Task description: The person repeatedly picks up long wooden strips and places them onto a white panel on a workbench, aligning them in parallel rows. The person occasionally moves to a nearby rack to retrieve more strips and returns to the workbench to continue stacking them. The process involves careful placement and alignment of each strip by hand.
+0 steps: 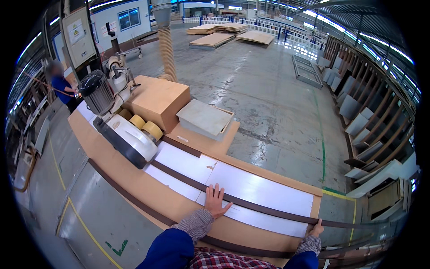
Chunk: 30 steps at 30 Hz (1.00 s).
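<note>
A long, narrow dark brown strip (268, 209) lies along the white work surface (264, 186). Its far end reaches the machine with yellow rollers (152, 130), and its near end runs out past the table's right edge. My left hand (216, 201) rests on the strip and the white surface, fingers spread and flat, nothing grasped. At the table's right end, my right hand (317, 228) has its fingers closed round the strip. The strip's far end is hidden under the machine.
A grey lidded box (206, 117) and a big wooden box (156, 101) stand beyond the strip. Another dark strip (130, 195) follows the near table edge. A rack of boards (363, 107) is at right; a person in blue (62, 87) stands far left.
</note>
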{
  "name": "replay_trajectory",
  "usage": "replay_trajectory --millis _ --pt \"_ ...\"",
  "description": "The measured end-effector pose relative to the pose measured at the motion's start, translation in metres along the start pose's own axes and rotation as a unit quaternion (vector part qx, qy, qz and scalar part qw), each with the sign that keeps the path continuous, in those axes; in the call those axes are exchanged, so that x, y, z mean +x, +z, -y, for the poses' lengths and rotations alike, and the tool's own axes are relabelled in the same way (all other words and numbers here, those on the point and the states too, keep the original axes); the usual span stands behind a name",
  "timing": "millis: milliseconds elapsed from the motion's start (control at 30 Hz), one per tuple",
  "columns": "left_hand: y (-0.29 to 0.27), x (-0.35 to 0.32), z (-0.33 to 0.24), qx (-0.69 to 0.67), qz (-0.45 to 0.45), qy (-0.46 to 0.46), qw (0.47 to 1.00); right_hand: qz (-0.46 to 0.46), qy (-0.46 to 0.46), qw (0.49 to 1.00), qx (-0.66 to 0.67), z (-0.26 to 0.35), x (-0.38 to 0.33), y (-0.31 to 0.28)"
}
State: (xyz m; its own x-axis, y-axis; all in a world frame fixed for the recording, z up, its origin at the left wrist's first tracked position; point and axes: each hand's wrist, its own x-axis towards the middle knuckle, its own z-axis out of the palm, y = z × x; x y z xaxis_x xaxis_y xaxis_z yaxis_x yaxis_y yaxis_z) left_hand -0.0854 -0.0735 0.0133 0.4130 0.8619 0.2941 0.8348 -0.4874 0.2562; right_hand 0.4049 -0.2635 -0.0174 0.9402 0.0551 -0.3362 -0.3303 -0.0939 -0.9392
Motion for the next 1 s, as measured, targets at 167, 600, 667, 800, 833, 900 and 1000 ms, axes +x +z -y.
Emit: replay_trajectory --millis 167,600,667,800,833,900,1000 --pt "0.012 0.017 -0.02 -0.005 0.013 0.019 1.0 -0.06 0.07 0.996 0.02 0.018 0.018 -0.002" --pt "0.032 0.066 -0.04 -0.039 0.001 0.046 0.998 0.017 0.065 0.99 0.127 -0.002 0.106 -0.024" --pt "0.034 0.073 -0.04 -0.05 0.0 0.049 0.998 0.031 0.066 0.988 0.137 -0.004 0.112 -0.026" --pt "0.038 0.079 -0.04 -0.05 0.003 0.051 0.997 0.056 0.073 0.985 0.146 -0.01 0.126 -0.031" --pt "0.039 0.079 -0.04 -0.053 0.003 0.052 0.997 0.07 0.075 0.983 0.154 -0.01 0.129 -0.033" --pt "0.039 0.08 -0.038 -0.052 0.006 0.051 0.997 0.08 0.078 0.982 0.151 -0.008 0.133 -0.035" --pt "0.04 0.086 -0.034 -0.045 0.011 0.046 0.998 0.088 0.072 0.989 0.095 0.003 0.13 -0.031"
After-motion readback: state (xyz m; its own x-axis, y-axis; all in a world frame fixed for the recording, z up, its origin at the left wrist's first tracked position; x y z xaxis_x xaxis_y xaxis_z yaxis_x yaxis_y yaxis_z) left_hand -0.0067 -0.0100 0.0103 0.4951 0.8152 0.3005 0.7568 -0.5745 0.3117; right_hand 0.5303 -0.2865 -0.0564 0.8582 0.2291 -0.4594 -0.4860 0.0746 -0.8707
